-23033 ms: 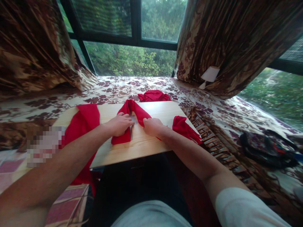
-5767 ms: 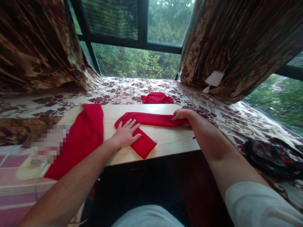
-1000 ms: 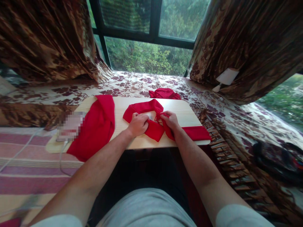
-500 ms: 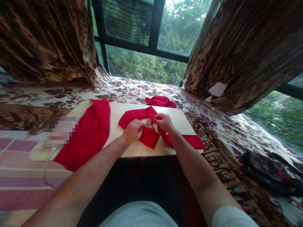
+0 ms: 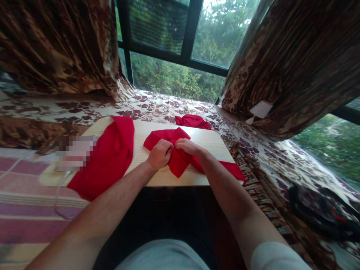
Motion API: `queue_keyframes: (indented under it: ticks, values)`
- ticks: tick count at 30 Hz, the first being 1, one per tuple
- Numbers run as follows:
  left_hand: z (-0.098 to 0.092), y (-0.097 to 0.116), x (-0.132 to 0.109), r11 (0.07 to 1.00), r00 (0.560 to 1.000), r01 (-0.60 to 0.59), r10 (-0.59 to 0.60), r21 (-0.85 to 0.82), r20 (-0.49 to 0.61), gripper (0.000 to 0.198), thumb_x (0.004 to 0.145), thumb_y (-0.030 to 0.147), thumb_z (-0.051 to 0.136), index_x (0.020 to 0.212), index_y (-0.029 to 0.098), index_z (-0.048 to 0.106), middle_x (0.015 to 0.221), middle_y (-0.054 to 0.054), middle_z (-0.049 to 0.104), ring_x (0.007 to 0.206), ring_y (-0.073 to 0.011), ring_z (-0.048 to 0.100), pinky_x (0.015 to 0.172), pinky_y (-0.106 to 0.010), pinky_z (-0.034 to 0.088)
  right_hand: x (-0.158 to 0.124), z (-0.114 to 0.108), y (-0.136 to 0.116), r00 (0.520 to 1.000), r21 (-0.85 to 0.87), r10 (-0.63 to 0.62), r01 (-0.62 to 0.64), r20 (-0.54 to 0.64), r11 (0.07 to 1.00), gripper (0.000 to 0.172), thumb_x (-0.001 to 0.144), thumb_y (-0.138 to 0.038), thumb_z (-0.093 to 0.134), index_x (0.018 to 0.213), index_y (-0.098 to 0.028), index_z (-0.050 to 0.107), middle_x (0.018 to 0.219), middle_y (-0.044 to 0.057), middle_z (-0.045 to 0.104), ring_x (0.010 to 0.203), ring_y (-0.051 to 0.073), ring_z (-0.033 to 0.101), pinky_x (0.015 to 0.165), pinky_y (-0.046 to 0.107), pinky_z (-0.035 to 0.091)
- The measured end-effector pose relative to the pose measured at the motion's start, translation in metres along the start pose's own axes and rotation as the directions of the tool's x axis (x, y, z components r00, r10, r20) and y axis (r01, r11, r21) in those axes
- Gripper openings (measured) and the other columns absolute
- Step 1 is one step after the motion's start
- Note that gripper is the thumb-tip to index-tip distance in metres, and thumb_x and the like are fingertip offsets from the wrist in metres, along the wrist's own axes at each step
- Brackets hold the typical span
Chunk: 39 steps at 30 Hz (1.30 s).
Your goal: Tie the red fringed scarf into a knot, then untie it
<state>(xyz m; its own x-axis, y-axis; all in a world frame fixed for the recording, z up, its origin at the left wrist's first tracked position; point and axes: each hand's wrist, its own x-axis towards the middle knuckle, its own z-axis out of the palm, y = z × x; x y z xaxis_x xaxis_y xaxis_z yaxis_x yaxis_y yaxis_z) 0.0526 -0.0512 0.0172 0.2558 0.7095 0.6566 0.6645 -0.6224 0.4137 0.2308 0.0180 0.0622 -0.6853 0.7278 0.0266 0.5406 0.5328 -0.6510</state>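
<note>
A long red scarf (image 5: 180, 161) lies folded over itself in the middle of a pale wooden board (image 5: 208, 140). My left hand (image 5: 159, 153) is curled into a fist, gripping a fold of the scarf. My right hand (image 5: 187, 146) presses and pinches the cloth right beside it, knuckles nearly touching the left hand. One end of the scarf trails off the board's right edge (image 5: 233, 170).
A second red cloth (image 5: 108, 157) drapes over the board's left part and front edge. A crumpled red cloth (image 5: 192, 121) lies behind the board on the floral bedding. A small white lamp (image 5: 258, 110) stands by the right curtain. A dark bag (image 5: 323, 212) lies at right.
My two hands have come together on the scarf; the loop that lay open between them is now bunched shut. The view has tilted slightly.
</note>
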Motion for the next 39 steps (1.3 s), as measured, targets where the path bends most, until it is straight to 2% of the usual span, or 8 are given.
queue_keyframes:
  ticks: [8, 12, 15, 21, 28, 32, 35, 39]
  values:
    - [0.0, 0.001, 0.001, 0.998, 0.995, 0.068, -0.069, -0.012, -0.074, 0.01, 0.087, 0.017, 0.049, 0.093, 0.02, 0.057, 0.095, -0.008, 0.061, 0.097, -0.0235, 0.055, 0.09, -0.039, 0.047, -0.002, 0.004, -0.005, 0.993, 0.046, 0.051, -0.056, 0.105, 0.997, 0.019, 0.076, -0.033, 0.067, 0.065, -0.017, 0.064, 0.057, -0.005, 0.056, 0.055, 0.01, 0.049, 0.054, 0.022, 0.037]
    - [-0.004, 0.0, 0.001, 0.989, 0.971, 0.148, -0.143, 0.012, -0.193, 0.02, 0.081, 0.011, 0.049, 0.098, 0.02, 0.055, 0.101, -0.009, 0.06, 0.102, -0.0243, 0.055, 0.094, -0.04, 0.046, -0.008, -0.002, -0.004, 0.987, 0.275, 0.143, -0.157, 0.07, 0.948, 0.017, 0.076, -0.033, 0.07, 0.07, -0.017, 0.068, 0.061, -0.003, 0.064, 0.054, 0.011, 0.054, 0.051, 0.021, 0.041]
    - [-0.008, -0.003, 0.0, 0.973, 0.937, 0.229, -0.215, 0.02, -0.274, 0.018, 0.074, 0.01, 0.048, 0.087, 0.022, 0.053, 0.089, -0.007, 0.06, 0.091, -0.0233, 0.057, 0.087, -0.039, 0.048, -0.015, -0.003, -0.001, 0.983, 0.476, 0.175, -0.184, 0.064, 0.86, 0.022, 0.078, -0.039, 0.071, 0.082, -0.017, 0.072, 0.074, 0.002, 0.072, 0.062, 0.015, 0.062, 0.056, 0.024, 0.049]
    - [-0.013, 0.001, -0.007, 0.998, 0.995, 0.058, -0.06, -0.028, -0.074, 0.01, 0.073, 0.014, 0.046, 0.069, 0.022, 0.051, 0.068, -0.003, 0.058, 0.067, -0.0186, 0.054, 0.069, -0.034, 0.046, -0.016, 0.004, 0.014, 0.959, 0.716, 0.28, -0.225, 0.043, 0.66, 0.029, 0.079, -0.044, 0.072, 0.094, -0.02, 0.069, 0.087, 0.003, 0.074, 0.07, 0.017, 0.067, 0.064, 0.027, 0.055]
    - [-0.004, 0.003, -0.006, 0.99, 0.989, -0.033, 0.013, 0.136, 0.149, 0.014, 0.074, 0.017, 0.049, 0.061, 0.021, 0.052, 0.066, -0.007, 0.06, 0.067, -0.0215, 0.058, 0.065, -0.035, 0.045, -0.012, 0.006, 0.019, 0.931, 0.815, 0.363, -0.244, 0.046, 0.525, 0.024, 0.077, -0.04, 0.073, 0.088, -0.02, 0.063, 0.077, 0.001, 0.072, 0.064, 0.016, 0.064, 0.063, 0.028, 0.055]
    - [0.002, 0.004, -0.001, 0.979, 0.98, 0.148, -0.165, 0.143, 0.114, 0.012, 0.078, 0.016, 0.049, 0.071, 0.02, 0.057, 0.077, -0.009, 0.066, 0.075, -0.0232, 0.063, 0.071, -0.034, 0.048, -0.013, 0.006, 0.017, 0.922, 0.838, 0.385, -0.245, 0.046, 0.487, 0.022, 0.08, -0.039, 0.07, 0.091, -0.02, 0.063, 0.08, 0.002, 0.073, 0.069, 0.017, 0.067, 0.069, 0.031, 0.057]
    - [0.003, 0.006, 0.002, 0.928, 0.928, 0.372, -0.373, 0.022, 0.026, 0.013, 0.079, 0.02, 0.055, 0.091, 0.02, 0.06, 0.082, -0.008, 0.069, 0.076, -0.0239, 0.065, 0.071, -0.034, 0.049, -0.014, 0.006, 0.016, 0.925, 0.843, 0.375, -0.242, 0.052, 0.48, 0.022, 0.081, -0.037, 0.069, 0.094, -0.02, 0.065, 0.084, 0.003, 0.074, 0.074, 0.019, 0.069, 0.074, 0.033, 0.058]
    - [0.004, 0.006, 0.008, 0.834, 0.869, 0.495, -0.472, -0.244, 0.147, 0.03, 0.073, 0.024, 0.067, 0.102, 0.02, 0.064, 0.092, -0.007, 0.073, 0.082, -0.0244, 0.068, 0.075, -0.034, 0.053, -0.014, 0.007, 0.015, 0.944, 0.778, 0.331, -0.218, 0.013, 0.589, 0.028, 0.082, -0.044, 0.069, 0.095, -0.019, 0.067, 0.083, 0.006, 0.074, 0.076, 0.022, 0.07, 0.073, 0.036, 0.059]
